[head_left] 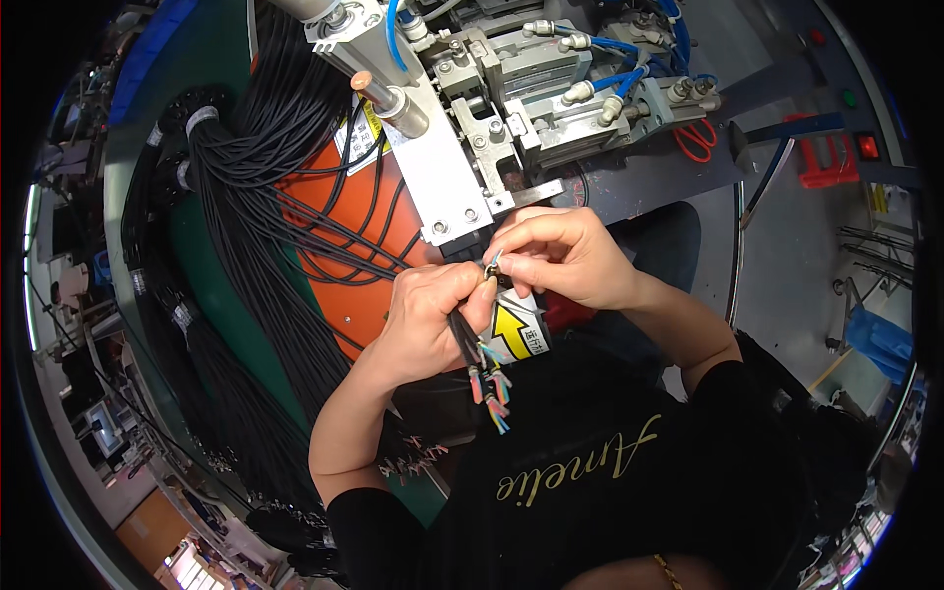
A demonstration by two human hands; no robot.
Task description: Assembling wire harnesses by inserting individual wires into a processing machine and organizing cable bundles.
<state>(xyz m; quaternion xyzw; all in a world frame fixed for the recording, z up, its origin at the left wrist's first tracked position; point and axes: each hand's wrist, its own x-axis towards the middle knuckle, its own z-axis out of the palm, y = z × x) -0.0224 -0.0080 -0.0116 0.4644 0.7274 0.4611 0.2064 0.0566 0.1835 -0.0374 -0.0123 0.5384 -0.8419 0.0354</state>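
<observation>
My left hand [428,315] is closed around several black cables, whose stripped ends with thin coloured wires [492,385] hang below the fist. Between its thumb and forefinger one cable end [492,270] points up toward my right hand. Thumb and forefinger of my right hand [565,258] pinch thin light-coloured wires [497,258] at that cable end. The fingertips of both hands nearly meet, just below the front corner of a metal machine. Exactly how the tiny wires sit between the fingers is partly hidden.
A pneumatic machine [442,187] with metal cylinders and blue hoses stands just beyond my hands. To the left, bundles of black cables [246,157] lie across an orange plate [339,221] and a green surface [192,246]. A yellow arrow label [513,329] is below my hands. Red handles [826,160] show at right.
</observation>
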